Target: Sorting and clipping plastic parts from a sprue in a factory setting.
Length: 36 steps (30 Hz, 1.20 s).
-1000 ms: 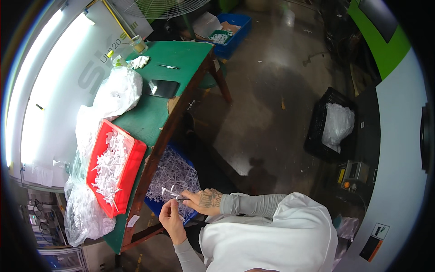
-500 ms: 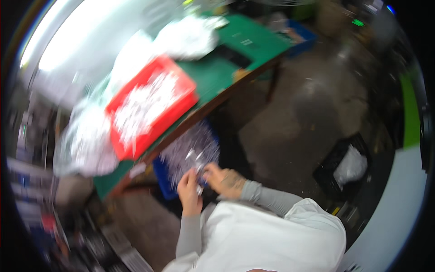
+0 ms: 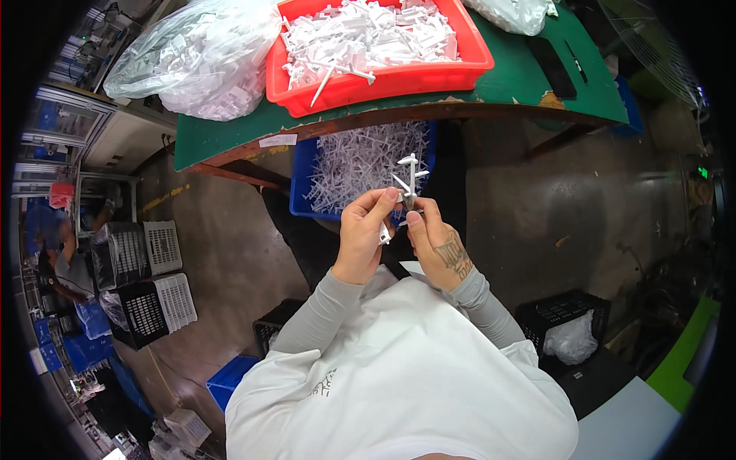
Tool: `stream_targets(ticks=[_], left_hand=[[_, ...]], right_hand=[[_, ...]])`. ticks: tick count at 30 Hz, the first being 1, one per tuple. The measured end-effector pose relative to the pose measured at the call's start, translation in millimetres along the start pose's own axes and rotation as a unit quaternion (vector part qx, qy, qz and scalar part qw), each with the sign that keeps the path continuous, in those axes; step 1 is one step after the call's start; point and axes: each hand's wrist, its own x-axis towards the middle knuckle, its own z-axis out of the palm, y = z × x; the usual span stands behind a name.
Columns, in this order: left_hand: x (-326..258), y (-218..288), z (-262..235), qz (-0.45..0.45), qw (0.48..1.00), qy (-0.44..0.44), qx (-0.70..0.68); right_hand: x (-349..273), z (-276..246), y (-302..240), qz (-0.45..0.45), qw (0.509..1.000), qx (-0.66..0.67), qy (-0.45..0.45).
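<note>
Close together in front of my chest, both hands grip a white plastic sprue (image 3: 412, 175) with short pointed branches. My left hand (image 3: 359, 239) is closed, thumb and forefinger pinching the sprue's near side. A small white plastic piece (image 3: 384, 234) with a hole shows below those fingertips, partly hidden by them. My right hand (image 3: 435, 244), tattooed on the back, has its fingers closed round the sprue's lower end. Behind the hands, under the table edge, a blue bin (image 3: 297, 180) holds many thin white sprues. On the table, a red tray (image 3: 383, 90) is heaped with white plastic parts.
A green table (image 3: 222, 136) spans the far side. On it lie a clear bag (image 3: 199, 54) of white parts, another bag (image 3: 510, 14), a black phone-like slab (image 3: 550, 67) and a pen (image 3: 576, 61). Crates (image 3: 142, 310) stand left; a black crate (image 3: 571, 303) stands right.
The view has turned and sharpened from a blur, so the table now lies nearly level across the top. Both hands stay together with white plastic between them, near the blue bin.
</note>
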Motion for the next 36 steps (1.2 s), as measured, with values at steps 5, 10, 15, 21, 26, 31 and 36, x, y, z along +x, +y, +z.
stream_targets(ticks=[5, 10, 15, 21, 26, 31, 36], left_hand=[[2, 1, 0, 0.002, 1.000, 0.012, -0.001], [5, -4, -10, 0.038, 0.998, 0.039, 0.033], [6, 22, -23, 0.189, 0.967, 0.097, 0.137], [10, 211, -6, 0.527, 0.723, 0.249, 0.371], [72, 348, -59, 0.542, 0.721, 0.227, 0.368], [118, 381, -67, 0.530, 0.698, 0.195, 0.440], [153, 401, -35, 0.502, 0.724, 0.175, 0.440]], right_hand=[[4, 0, -6, -0.015, 1.000, -0.023, -0.002], [15, 7, -1, -0.021, 0.999, -0.008, -0.024], [34, 32, 13, -0.027, 0.998, 0.042, -0.034], [103, 67, 82, 0.027, 0.994, -0.051, -0.091], [99, 52, 67, 0.073, 0.984, -0.002, -0.165], [59, 15, 98, 0.155, 0.980, 0.097, -0.076], [41, -15, 102, 0.178, 0.978, 0.100, -0.031]])
